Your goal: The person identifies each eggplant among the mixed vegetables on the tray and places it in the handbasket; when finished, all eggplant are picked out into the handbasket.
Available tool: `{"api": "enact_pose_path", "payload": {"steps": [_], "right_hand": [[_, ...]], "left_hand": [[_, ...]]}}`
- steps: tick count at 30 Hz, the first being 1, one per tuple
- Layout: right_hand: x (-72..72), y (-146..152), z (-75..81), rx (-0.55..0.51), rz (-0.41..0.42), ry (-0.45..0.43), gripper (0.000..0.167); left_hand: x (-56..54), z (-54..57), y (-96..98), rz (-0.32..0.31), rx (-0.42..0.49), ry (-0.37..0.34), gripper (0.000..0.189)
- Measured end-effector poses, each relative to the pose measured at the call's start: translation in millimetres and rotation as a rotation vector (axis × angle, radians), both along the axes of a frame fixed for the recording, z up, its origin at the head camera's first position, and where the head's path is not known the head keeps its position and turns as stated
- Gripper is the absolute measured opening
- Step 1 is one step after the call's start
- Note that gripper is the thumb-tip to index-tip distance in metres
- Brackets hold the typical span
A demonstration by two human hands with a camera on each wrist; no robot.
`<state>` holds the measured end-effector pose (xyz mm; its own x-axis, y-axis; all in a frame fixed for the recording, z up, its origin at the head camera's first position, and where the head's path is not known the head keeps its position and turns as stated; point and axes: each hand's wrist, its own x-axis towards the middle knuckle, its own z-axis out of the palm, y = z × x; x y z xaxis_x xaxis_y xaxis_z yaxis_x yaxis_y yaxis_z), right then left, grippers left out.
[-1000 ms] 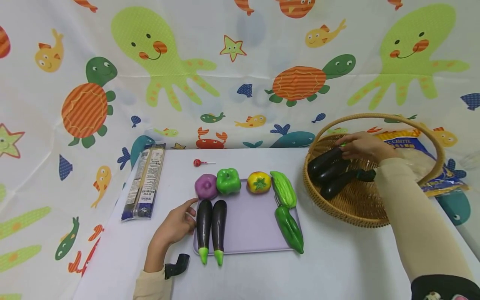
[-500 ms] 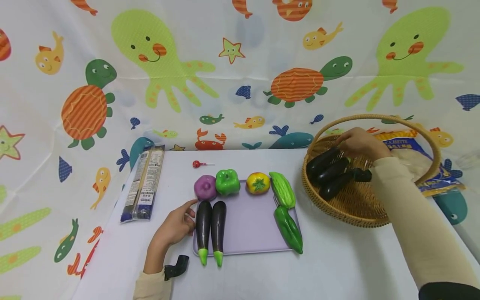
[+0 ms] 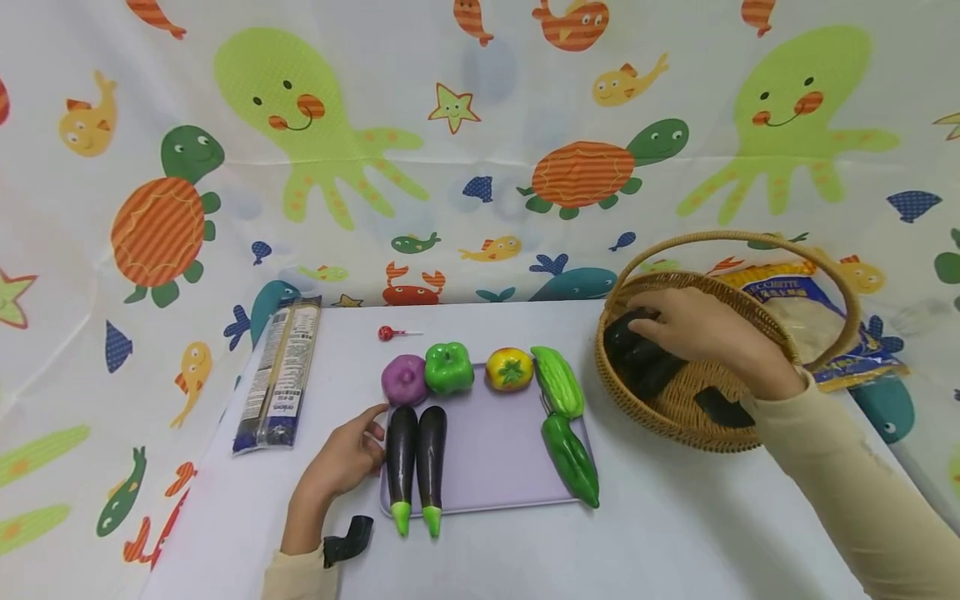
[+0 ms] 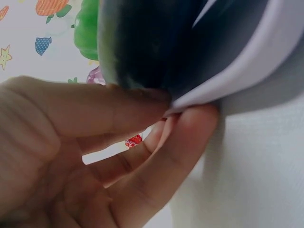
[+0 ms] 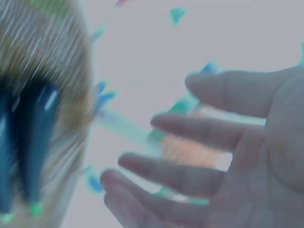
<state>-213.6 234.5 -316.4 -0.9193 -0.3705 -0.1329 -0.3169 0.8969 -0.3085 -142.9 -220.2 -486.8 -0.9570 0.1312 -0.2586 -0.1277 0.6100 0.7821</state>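
My left hand pinches the left rim of a lilac tray between thumb and fingers; the left wrist view shows the tray edge in that pinch. Two eggplants lie side by side on the tray, a left eggplant and a right eggplant, green ends toward me. My right hand is over a wicker basket, partly covering several dark eggplants inside. In the right wrist view its fingers are spread, with nothing between them, apart from the basketed eggplants.
Along the tray's back are a purple onion-like vegetable, green bell pepper and yellow-red one. At its right lie a bitter melon and long green pepper. Nearby are a lollipop, noodle pack and blue-yellow bag.
My right hand has let go of the eggplant in the basket and its fingers have spread over the pile. My left hand stays on the tray rim. The head view has shifted slightly.
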Motion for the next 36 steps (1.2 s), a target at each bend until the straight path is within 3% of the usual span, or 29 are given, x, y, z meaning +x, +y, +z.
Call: {"api": "enact_pose_path", "payload": {"steps": [4,7,10,16,20,24,36], "right_hand": [[45.6,-49.7,-3.4,0.011,0.007,0.184,0.040],[73.5,-87.4,-19.9,-0.007,0.072,0.251,0.040],[93.6,-124.0,-48.2,-0.037,0.186,0.240,0.039],[122.3,-186.5,-108.2,-0.067,0.361,0.108,0.035],[133.5,-211.4,-133.2,-0.099,0.378,0.087,0.033],[137.1,-222.5,-146.9,-0.131,0.355,0.116,0.029],[137.5,-228.9,-153.2,-0.158,0.316,0.139,0.028]], "left_hand": [[1.2,-0.9,-0.3,0.003,0.003,-0.009,0.077],[1.1,-1.2,-0.1,-0.001,0.003,-0.009,0.078],[0.2,-1.3,0.0,-0.004,0.004,0.002,0.078],[-0.8,-1.4,-0.1,-0.008,0.011,0.000,0.078],[-1.0,-0.5,-0.4,-0.009,0.006,0.007,0.078],[-1.9,0.6,-1.1,-0.011,0.004,0.012,0.077],[-2.7,-1.5,-3.0,-0.006,0.014,-0.001,0.077]]}}
